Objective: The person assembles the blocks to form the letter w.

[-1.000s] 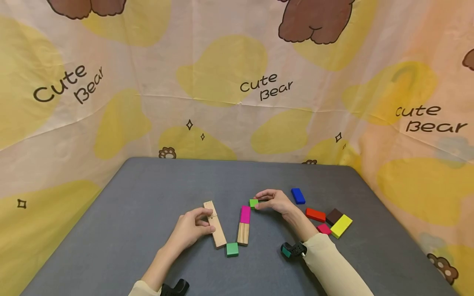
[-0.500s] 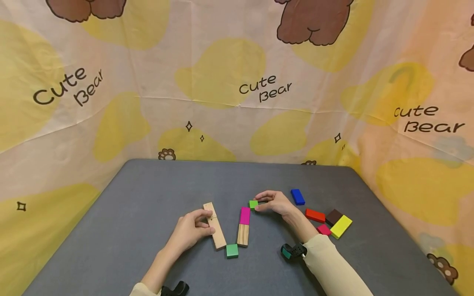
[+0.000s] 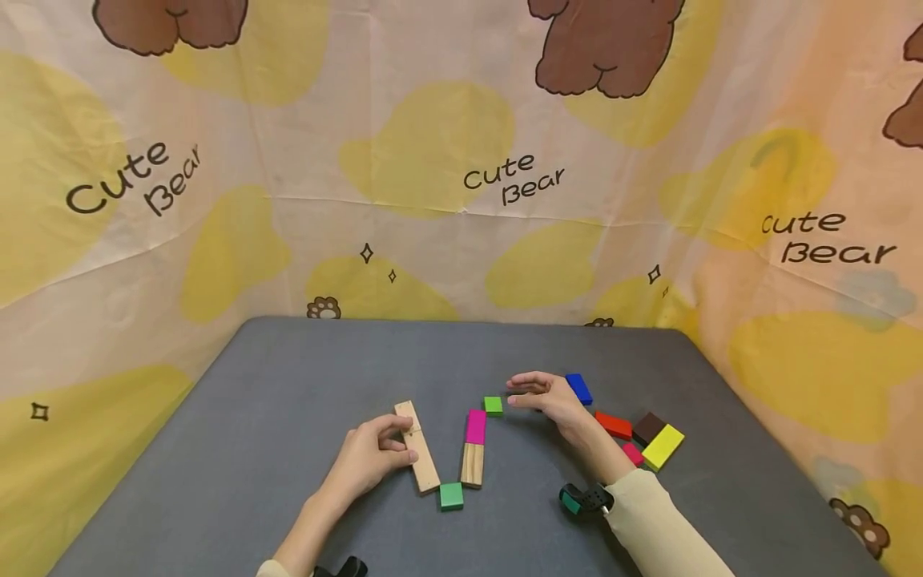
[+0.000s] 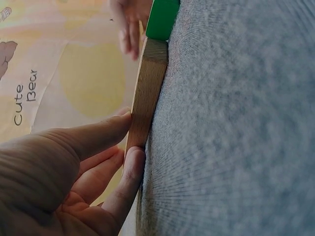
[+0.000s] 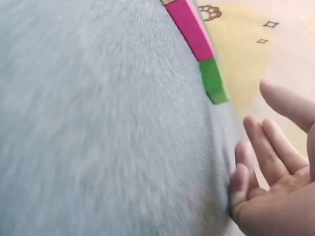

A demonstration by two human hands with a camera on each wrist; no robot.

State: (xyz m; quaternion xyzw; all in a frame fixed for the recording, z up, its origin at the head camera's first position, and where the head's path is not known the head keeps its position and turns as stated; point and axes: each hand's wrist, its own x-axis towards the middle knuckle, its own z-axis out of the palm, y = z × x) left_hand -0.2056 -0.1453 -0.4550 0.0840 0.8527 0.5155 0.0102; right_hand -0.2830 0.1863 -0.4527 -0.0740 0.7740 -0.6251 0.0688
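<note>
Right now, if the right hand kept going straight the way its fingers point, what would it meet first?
The right hand points left, toward the light green block just off its fingertips. That block probably comes first, though hand height above the table is unclear.

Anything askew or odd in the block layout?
Nothing damaged. The light green block sits slightly offset from the top end of the pink block, not in line with it. Spare blocks lie loosely clustered by the right hand.

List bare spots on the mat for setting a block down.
Free: the far strip of the grey mat below the curtain, and the left side beyond the left hand. Crowded: right of the right hand, around the red block and yellow block.
</note>
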